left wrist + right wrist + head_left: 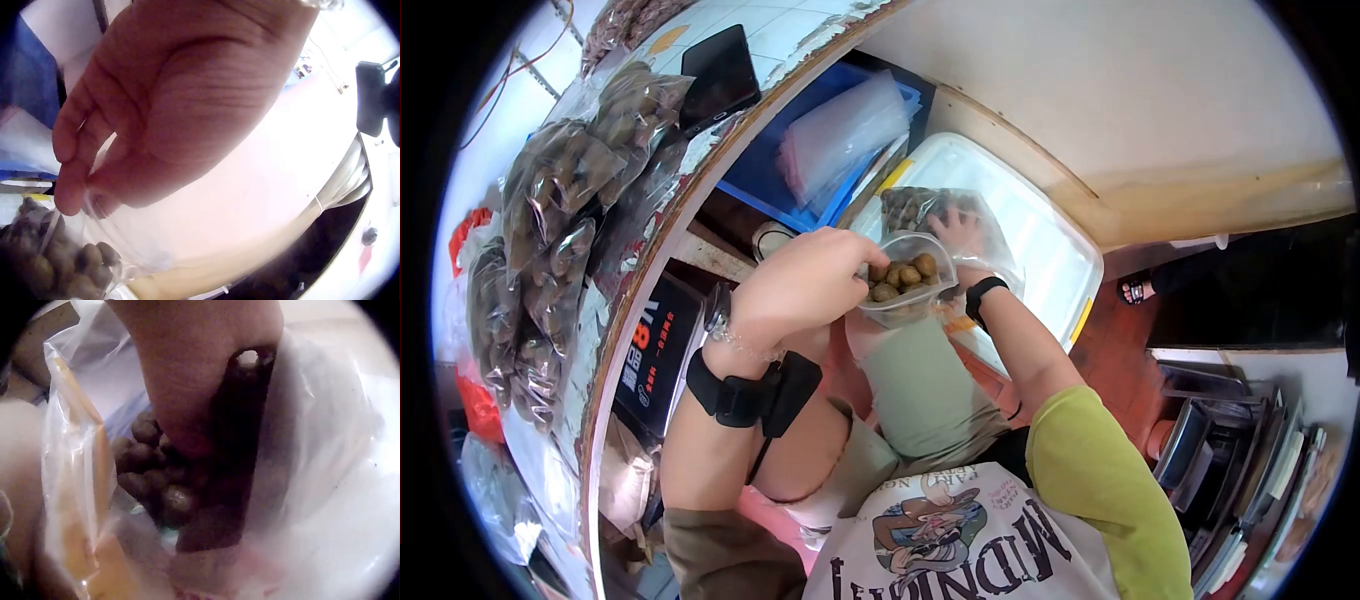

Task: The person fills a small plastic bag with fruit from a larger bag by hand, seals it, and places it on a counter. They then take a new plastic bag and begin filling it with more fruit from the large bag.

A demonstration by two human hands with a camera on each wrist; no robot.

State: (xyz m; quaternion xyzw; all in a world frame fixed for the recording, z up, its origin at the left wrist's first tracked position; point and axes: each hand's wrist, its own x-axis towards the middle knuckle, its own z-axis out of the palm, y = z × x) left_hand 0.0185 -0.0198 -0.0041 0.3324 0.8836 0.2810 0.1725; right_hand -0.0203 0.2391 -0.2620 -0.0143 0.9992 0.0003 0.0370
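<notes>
My left hand (800, 280) pinches the rim of a small clear plastic bag (920, 306) between thumb and fingers. Several round, brown, nut-like balls (900, 280) lie inside it, and its mouth gapes upward. The left wrist view shows the thumb and fingers meeting at the film, above the brown balls (81, 269). My right hand (960, 232) reaches into a larger clear bag (1000, 250) on a white lid. Dark brown balls (147, 456) fill that bag around the hand. The right fingertips are hidden among them, so I cannot tell whether they grip any.
The white lid (1055, 265) belongs to a bin with yellow latches. A blue crate (770, 165) holds clear plastic bags. On the shelf at left lie filled bags (560, 180) and a black phone (720, 78). Stacked trays (1220, 460) stand at right. A foot (1136, 291) shows beyond the bin.
</notes>
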